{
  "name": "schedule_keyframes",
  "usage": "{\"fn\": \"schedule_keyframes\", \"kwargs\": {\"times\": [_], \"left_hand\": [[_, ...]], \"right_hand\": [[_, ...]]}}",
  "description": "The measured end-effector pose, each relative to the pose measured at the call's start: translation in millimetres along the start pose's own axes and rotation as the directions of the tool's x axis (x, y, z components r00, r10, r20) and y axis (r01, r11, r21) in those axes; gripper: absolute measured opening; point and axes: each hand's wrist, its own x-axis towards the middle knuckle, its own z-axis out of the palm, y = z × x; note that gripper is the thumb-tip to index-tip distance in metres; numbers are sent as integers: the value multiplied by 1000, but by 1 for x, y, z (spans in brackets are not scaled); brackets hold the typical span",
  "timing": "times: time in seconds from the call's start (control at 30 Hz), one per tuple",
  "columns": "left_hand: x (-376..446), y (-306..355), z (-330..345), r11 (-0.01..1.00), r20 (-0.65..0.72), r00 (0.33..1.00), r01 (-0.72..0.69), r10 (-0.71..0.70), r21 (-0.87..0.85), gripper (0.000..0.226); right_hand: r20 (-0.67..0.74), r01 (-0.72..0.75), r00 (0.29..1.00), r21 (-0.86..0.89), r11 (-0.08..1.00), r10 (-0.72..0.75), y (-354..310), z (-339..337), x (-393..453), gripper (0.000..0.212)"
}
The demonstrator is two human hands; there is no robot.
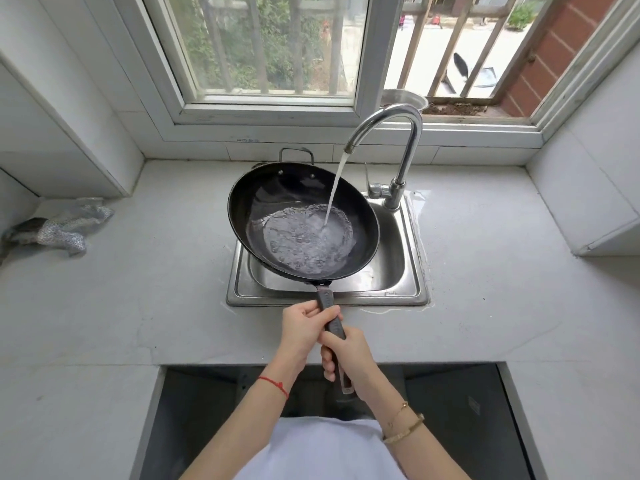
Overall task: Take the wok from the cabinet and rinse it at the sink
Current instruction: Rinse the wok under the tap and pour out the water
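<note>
Rinsing is under way at mid-frame: the wok (pixel 303 220) hangs over the sink (pixel 412 271) under the running tap (pixel 391 133); both left hand (pixel 304 327) and right hand (pixel 348 355) have fingers clamped on its handle (pixel 331 315) (water already pools inside); next, I judge, a careful swirl and tip-out.

There is one wok (pixel 303 220), black, with one long handle (pixel 333 323) and one small loop handle (pixel 296 154) on the far side. Two rivets show inside its far wall. Two hands are on the long handle: one left hand (pixel 302 329) and one right hand (pixel 349 355). There is one sink (pixel 398 271) with one basin, and one faucet (pixel 398 157) that gives one stream of water (pixel 334 192). On the tabletop (pixel 138 289) lies one crumpled silver cloth (pixel 65 226). One red string is on the left wrist; two bracelets are on the right wrist. One metal bowl (pixel 403 98) stands on the window sill.
</note>
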Motion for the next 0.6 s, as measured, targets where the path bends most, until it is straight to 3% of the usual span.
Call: {"fn": "schedule_keyframes", "kwargs": {"times": [0.17,0.43,0.6], "left_hand": [[-4,3,-3,995,23,995,94,-93,-36,25],[-1,-3,-6,953,167,970,211,-177,-216,13],[2,-8,-6,954,176,971,200,-163,-223,23]], "right_hand": [[-42,-9,999,-92,996,5,-12,4,-3,16],[-97,89,988,-295,951,-122,-3,4,-4,20],[-97,157,977,-271,950,-189,11,-3,-3,21]]}}
